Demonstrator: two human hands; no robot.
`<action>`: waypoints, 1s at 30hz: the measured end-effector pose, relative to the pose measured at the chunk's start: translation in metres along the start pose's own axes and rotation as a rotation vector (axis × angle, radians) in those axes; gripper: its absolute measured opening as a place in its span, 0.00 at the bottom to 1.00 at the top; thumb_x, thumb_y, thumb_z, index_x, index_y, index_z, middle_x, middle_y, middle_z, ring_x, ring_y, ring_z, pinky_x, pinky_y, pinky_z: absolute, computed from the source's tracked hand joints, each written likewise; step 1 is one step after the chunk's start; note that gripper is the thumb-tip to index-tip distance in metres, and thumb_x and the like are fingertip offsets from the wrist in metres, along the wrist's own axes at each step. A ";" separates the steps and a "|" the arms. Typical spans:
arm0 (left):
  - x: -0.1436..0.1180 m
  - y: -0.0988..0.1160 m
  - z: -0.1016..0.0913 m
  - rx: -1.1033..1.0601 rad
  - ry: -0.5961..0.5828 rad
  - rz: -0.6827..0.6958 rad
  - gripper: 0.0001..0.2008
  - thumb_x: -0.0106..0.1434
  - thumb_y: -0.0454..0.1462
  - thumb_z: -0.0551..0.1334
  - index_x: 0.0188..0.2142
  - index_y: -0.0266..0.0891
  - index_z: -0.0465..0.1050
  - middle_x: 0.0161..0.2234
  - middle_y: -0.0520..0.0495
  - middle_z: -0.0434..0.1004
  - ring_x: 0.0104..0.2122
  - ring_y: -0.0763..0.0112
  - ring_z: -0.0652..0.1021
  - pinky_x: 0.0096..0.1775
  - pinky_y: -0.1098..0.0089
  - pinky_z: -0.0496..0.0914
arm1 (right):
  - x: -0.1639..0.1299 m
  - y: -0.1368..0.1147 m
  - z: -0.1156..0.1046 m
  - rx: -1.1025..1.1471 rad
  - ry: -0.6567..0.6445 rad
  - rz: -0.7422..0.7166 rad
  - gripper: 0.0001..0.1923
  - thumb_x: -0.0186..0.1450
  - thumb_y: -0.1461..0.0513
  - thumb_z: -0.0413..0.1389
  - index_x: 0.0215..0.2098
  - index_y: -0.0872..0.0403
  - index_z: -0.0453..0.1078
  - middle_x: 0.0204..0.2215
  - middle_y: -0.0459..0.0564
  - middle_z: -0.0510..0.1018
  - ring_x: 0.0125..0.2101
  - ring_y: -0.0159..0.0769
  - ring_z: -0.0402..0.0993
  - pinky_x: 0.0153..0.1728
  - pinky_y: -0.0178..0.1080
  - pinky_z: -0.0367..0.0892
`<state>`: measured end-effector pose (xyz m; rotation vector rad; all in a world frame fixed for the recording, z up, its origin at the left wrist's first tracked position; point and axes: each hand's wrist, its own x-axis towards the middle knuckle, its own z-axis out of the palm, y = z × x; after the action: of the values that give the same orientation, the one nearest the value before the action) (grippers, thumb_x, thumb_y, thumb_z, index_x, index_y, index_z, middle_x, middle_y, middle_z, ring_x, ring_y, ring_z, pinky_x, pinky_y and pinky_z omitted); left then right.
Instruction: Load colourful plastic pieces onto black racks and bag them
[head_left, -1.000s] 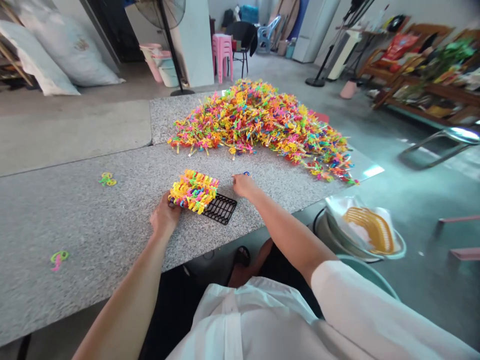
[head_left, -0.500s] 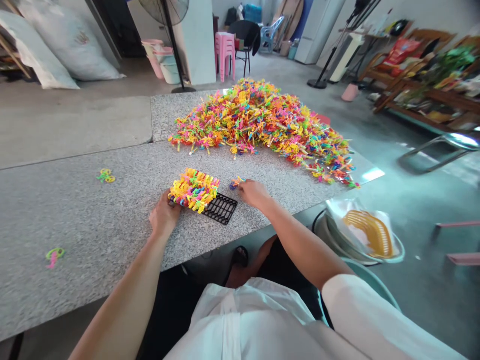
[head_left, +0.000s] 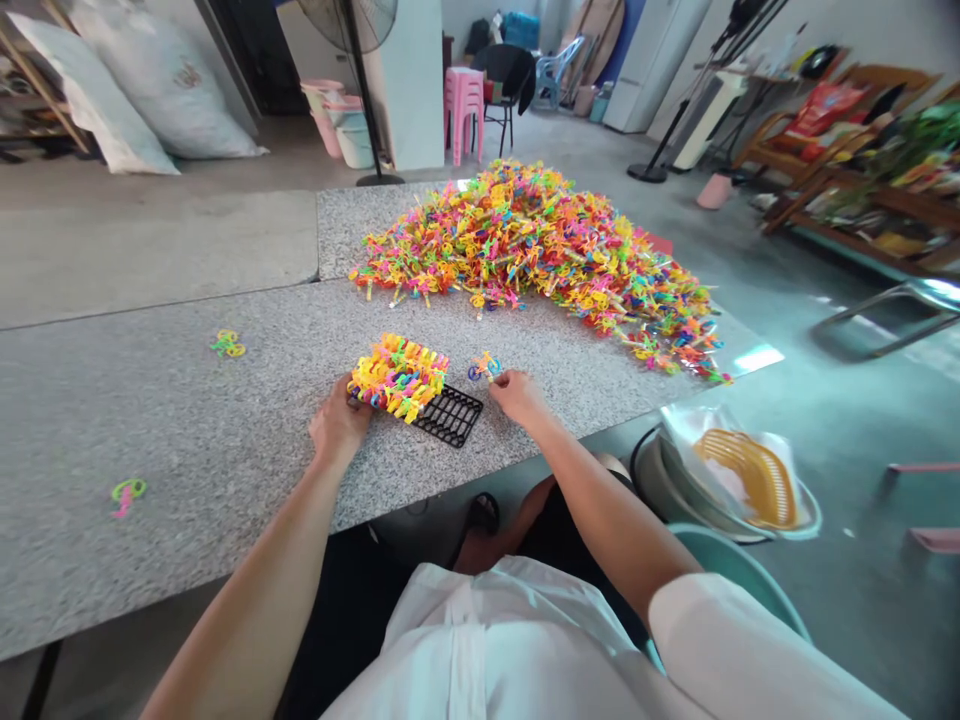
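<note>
My left hand (head_left: 339,422) grips the left end of a black plastic grid rack (head_left: 455,415). Bright plastic toys (head_left: 401,375), mostly yellow with pink, green and blue, stand packed in rows over most of the rack. The grid's right end is bare, its slots showing. Just right of it, my right hand (head_left: 519,398) pinches a small plastic toy (head_left: 486,367) with an orange upper part and blue rings, bicycle-like in shape. This toy is held apart from the rack. Beyond both hands rises a large heap of similar toys (head_left: 525,235).
Two loose toys lie on the speckled stone table (head_left: 262,430): a yellow-green one (head_left: 228,344) and a green-pink one (head_left: 126,496). Off the table's right edge stands a tub with a yellow basket (head_left: 750,475), beside a teal tub (head_left: 739,565). A standing fan (head_left: 356,80) is behind the table.
The view has swung slightly left, so everything sits further right. The toy in my right hand shows more plainly, raised past the fingertips. My left hand still grips the rack.
</note>
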<state>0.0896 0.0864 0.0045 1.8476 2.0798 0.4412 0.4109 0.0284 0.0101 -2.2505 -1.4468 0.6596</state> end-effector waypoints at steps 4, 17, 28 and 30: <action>0.001 -0.001 0.002 -0.014 0.006 -0.004 0.29 0.70 0.48 0.63 0.69 0.57 0.69 0.51 0.46 0.87 0.54 0.51 0.84 0.52 0.59 0.74 | -0.010 0.002 0.013 0.403 -0.010 0.030 0.08 0.67 0.56 0.61 0.36 0.52 0.73 0.25 0.43 0.77 0.27 0.35 0.75 0.30 0.34 0.68; -0.001 0.000 0.002 0.004 0.006 0.002 0.29 0.71 0.47 0.62 0.71 0.57 0.67 0.55 0.45 0.85 0.56 0.48 0.83 0.53 0.58 0.74 | -0.045 -0.028 0.028 0.940 -0.191 -0.052 0.18 0.62 0.47 0.64 0.38 0.51 0.71 0.22 0.38 0.70 0.17 0.28 0.65 0.16 0.31 0.63; 0.001 -0.008 0.010 0.050 -0.026 0.075 0.16 0.69 0.48 0.62 0.51 0.48 0.81 0.51 0.44 0.86 0.54 0.52 0.83 0.50 0.63 0.73 | -0.065 -0.062 0.056 0.257 -0.157 -0.080 0.09 0.73 0.58 0.60 0.40 0.52 0.81 0.26 0.49 0.84 0.32 0.42 0.85 0.33 0.35 0.70; 0.000 -0.008 0.010 0.039 -0.037 0.068 0.16 0.69 0.48 0.62 0.51 0.48 0.81 0.51 0.45 0.86 0.54 0.52 0.83 0.51 0.63 0.73 | -0.064 -0.064 0.057 0.153 -0.128 -0.118 0.10 0.73 0.57 0.60 0.43 0.52 0.83 0.35 0.53 0.88 0.40 0.46 0.86 0.36 0.36 0.70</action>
<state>0.0869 0.0853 -0.0079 1.9388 2.0199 0.3832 0.3086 -0.0015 0.0105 -2.0230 -1.5204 0.8585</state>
